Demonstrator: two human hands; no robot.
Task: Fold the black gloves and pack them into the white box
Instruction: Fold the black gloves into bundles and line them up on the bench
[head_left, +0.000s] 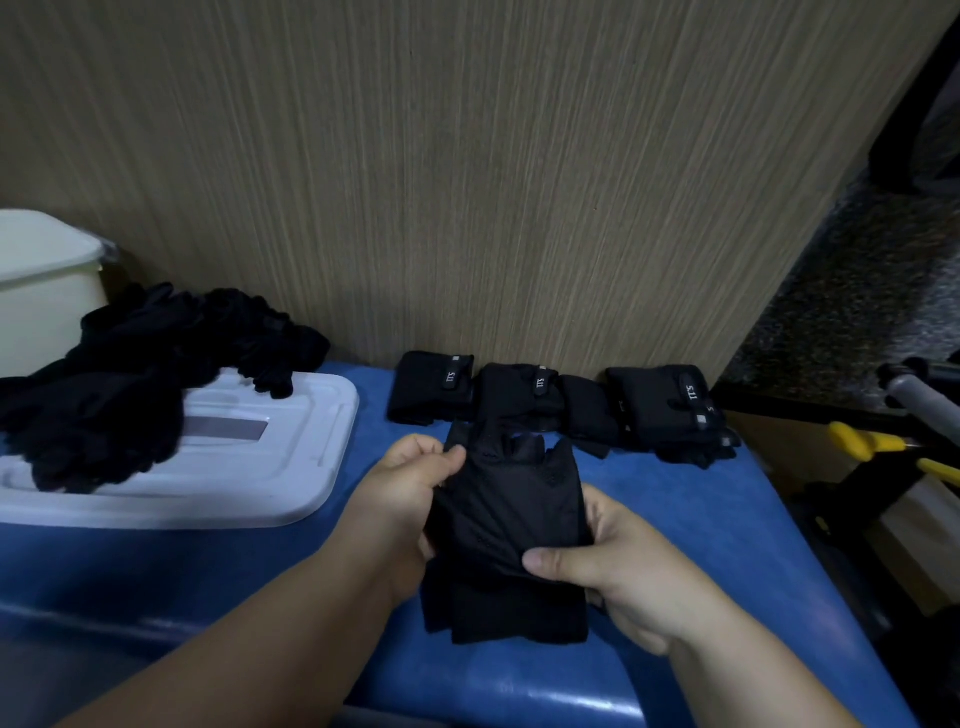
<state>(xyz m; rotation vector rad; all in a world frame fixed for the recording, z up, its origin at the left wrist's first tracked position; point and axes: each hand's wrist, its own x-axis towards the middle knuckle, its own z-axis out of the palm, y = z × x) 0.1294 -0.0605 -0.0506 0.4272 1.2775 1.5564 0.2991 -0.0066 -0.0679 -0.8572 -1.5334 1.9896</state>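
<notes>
Pinching the top edge of the black glove (506, 519) with the left hand (410, 493). Gripping its lower fold with the right hand (623, 577), above the middle of the blue bench (717, 545). At the left edge: white box (291, 467) under loose gloves (119, 384).

The black glove (511, 514) you are working on is partly folded, with its fingers doubled back over the palm and its cuff end toward you. Your left hand (410, 483) pinches its upper left edge and your right hand (613, 566) pinches its lower right. Beyond it, folded gloves (519, 395) sit in a row on the table (701, 525), some with lettered straps up. A heap of loose black gloves (130, 374) lies on the lidded white box (249, 467) at your left.
</notes>
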